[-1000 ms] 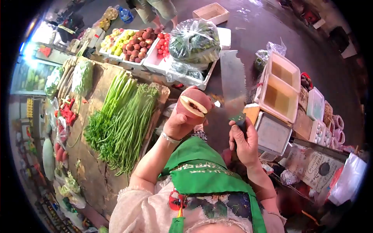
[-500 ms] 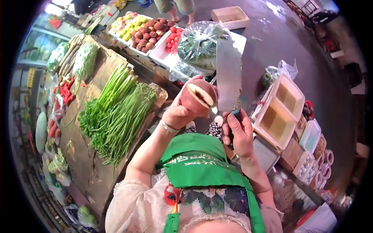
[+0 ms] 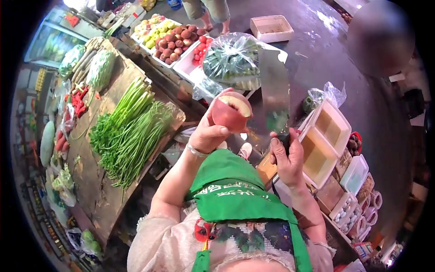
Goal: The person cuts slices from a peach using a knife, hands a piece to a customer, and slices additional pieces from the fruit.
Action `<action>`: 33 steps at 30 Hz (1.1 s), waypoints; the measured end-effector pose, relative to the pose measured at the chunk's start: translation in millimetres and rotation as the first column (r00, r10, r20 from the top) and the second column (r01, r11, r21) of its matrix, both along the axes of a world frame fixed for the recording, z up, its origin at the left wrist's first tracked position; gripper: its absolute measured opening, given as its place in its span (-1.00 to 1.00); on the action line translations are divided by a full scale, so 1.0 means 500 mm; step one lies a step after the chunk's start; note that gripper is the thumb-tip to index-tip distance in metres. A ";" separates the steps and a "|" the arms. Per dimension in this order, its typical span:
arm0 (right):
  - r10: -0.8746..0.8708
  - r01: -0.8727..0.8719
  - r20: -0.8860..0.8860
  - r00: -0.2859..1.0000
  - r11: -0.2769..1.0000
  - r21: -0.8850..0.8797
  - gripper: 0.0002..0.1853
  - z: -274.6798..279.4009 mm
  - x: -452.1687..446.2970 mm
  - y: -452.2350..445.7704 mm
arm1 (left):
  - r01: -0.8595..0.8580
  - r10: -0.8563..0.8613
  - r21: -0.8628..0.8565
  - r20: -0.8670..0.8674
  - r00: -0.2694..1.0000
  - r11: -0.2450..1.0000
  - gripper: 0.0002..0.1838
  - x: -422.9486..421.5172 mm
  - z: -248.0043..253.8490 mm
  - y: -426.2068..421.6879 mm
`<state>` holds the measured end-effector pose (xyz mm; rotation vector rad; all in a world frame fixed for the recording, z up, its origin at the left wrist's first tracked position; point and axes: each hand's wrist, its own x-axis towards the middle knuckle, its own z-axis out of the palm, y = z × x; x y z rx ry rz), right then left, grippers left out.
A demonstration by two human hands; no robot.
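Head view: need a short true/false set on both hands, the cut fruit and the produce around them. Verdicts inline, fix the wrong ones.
1. The left hand holds a fruit with a cut opening. True.
2. The knife is sunk into the fruit. False: the blade is beside the fruit, apart from it.
3. The right hand grips the knife by its handle. True.
4. The long greens lie on the floor. False: they lie on the wooden table.
5. The apron is red. False: the apron is green, with white lettering.
6. The left hand wears a bracelet at its wrist. True.
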<state>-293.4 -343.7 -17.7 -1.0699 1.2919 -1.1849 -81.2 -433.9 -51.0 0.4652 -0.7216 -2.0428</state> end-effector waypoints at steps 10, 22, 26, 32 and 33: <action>0.044 -0.120 0.380 0.924 0.977 0.177 -0.79 0.028 0.053 -0.052 | 0.020 -0.013 0.038 -0.190 0.982 0.999 0.27 0.029 -0.019 -0.034; 0.039 -0.186 0.516 0.856 0.953 0.237 -0.71 0.014 0.085 -0.130 | 0.112 -0.083 0.071 -0.331 0.940 0.991 0.32 0.048 -0.067 -0.125; 0.026 -0.192 0.543 0.839 0.949 0.251 -0.75 0.009 0.089 -0.143 | 0.191 -0.144 0.082 -0.395 0.907 0.978 0.33 0.043 -0.071 -0.145; 0.030 -0.193 0.553 0.833 0.952 0.240 -0.76 0.009 0.096 -0.164 | 0.137 -0.094 0.128 -0.293 0.951 0.982 0.30 0.048 -0.077 -0.176; 0.035 -0.195 0.542 0.839 0.951 0.240 -0.76 0.004 0.096 -0.168 | 0.139 -0.096 0.132 -0.286 0.953 0.981 0.30 0.047 -0.076 -0.180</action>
